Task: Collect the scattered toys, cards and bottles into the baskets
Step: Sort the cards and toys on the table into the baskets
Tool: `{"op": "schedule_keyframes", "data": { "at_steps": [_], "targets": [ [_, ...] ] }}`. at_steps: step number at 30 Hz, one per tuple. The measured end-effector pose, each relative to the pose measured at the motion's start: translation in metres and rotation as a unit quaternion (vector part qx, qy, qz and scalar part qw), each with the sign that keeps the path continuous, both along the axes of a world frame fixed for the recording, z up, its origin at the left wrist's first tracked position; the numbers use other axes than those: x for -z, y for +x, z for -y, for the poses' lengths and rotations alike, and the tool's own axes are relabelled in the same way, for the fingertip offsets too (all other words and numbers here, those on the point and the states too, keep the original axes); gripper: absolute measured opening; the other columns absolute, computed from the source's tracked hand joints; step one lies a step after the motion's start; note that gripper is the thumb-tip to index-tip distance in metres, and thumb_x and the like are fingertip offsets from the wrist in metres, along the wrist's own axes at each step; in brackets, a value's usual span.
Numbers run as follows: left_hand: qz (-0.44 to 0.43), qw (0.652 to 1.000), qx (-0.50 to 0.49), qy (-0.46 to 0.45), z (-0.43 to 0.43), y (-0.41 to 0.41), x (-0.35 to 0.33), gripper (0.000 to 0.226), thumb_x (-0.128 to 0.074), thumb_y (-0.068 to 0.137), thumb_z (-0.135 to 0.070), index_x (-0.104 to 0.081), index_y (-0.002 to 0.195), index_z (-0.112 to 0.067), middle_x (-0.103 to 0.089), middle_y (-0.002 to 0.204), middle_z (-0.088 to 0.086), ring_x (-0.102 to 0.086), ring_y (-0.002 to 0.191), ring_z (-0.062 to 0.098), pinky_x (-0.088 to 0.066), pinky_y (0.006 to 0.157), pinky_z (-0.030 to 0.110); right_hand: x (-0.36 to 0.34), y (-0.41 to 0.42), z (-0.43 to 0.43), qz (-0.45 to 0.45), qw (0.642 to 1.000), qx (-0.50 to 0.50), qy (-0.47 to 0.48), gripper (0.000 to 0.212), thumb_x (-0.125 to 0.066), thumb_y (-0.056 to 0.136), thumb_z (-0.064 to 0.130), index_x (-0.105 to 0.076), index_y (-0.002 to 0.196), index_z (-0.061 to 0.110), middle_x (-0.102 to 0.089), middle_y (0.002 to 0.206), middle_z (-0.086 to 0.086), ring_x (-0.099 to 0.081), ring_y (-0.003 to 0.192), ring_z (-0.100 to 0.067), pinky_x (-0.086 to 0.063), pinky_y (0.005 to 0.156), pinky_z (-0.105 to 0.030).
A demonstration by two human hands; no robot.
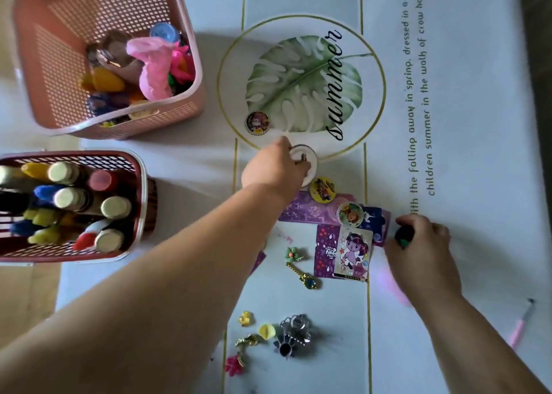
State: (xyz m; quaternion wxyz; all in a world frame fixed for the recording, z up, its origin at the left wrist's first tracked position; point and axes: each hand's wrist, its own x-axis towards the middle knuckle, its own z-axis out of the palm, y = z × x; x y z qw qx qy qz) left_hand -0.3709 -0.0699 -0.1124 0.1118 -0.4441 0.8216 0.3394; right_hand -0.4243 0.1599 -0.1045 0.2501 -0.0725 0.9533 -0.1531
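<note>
left hand (pixel 273 166): fingers curled over a white round badge (pixel 309 160) lying back-up with its metal pin showing, on the gold ring printed on the tablecloth (pixel 463 154); grip on the badge's near edge; the badge rests on the cloth.

right hand (pixel 418 241): fingers curled round a small dark object (pixel 403 236) with a green patch; what the object is cannot be told; it sits at the right edge of the card pile.

cards: a pony card (pixel 354 253) face up, overlapping purple cards (pixel 324 250) lying face down; more purple cards beyond them, partly under the left forearm.

badges on the cloth: one on the leaf print (pixel 257 121); a yellow badge (pixel 322 189) just beside the left hand; a pale badge (pixel 350 213) on top of the cards.

small toys nearer the person: a flower charm (pixel 292 253), a gold wand (pixel 303 275) with a blue heart, a yellow duck (pixel 245 318), a silver crown (pixel 294 334).

pink basket (pixel 191 94), far left: holds mixed toys, including a pink plush.

dark red basket (pixel 140 184), near left: filled with upright bottles (pixel 115 207).

a pink pen (pixel 521 325) lies near the right edge, well apart from the rest.
</note>
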Motion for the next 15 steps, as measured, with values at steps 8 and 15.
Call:
{"op": "schedule_keyframes", "data": {
  "at_steps": [8, 15],
  "targets": [
    [-0.242, 0.898, -0.35, 0.11, 0.014, 0.086, -0.06, 0.019, -0.071, 0.085, -0.038, -0.064, 0.084, -0.02, -0.057, 0.054, -0.007, -0.053, 0.048, 0.012, -0.049, 0.055, 0.03, -0.042, 0.05, 0.084, 0.236, 0.881, 0.203, -0.355, 0.02, -0.06, 0.09, 0.038, -0.066, 0.092, 0.019, -0.072, 0.074, 0.006, -0.069, 0.077, -0.018, -0.053, 0.068, -0.032],
    [-0.348, 0.719, -0.562, 0.215, 0.081, 0.108, -0.105, 0.007, -0.059, 0.093, -0.024, -0.062, 0.099, -0.021, -0.057, 0.083, 0.001, -0.055, 0.068, 0.012, -0.049, 0.048, 0.022, -0.07, 0.08, 0.193, 0.516, 0.687, 0.303, -0.411, 0.019, -0.06, 0.09, 0.037, -0.064, 0.096, 0.019, -0.066, 0.095, -0.012, -0.062, 0.086, -0.026, -0.054, 0.076, -0.042]
  ]
}}
